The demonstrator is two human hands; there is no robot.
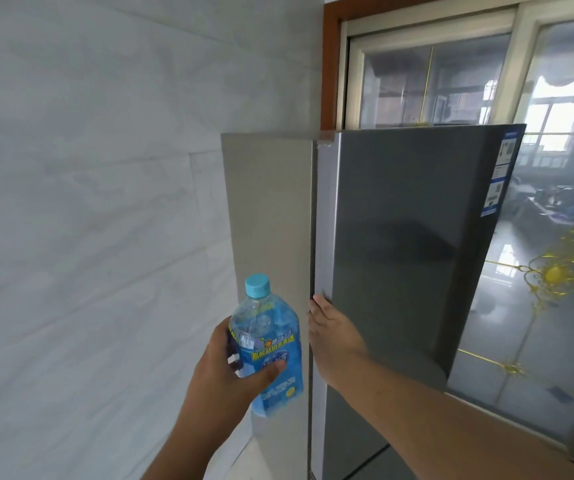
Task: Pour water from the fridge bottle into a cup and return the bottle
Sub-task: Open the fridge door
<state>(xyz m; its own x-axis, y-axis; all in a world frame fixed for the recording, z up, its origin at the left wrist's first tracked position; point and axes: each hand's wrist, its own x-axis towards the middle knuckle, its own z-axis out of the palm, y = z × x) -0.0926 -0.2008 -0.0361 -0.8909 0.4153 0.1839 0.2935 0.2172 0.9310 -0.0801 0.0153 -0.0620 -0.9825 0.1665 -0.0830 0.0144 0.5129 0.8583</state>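
A pale tiled wall (88, 202) fills the left of the view, with a patterned glass door (538, 271) behind on the right. The left hand (233, 372) is wrapped around the bottle (271, 344), thumb across its blue label, cap on and upright. The right hand (330, 336) rests at the left edge of the fridge door (399, 254), fingers curled round it out of sight; whether the door is opening or closing cannot be told. No cup is in view. To do this well, the right hand should move the door smoothly by its edge, while the left keeps the bottle level and clear of the door's swing and the fridge side (271, 220)
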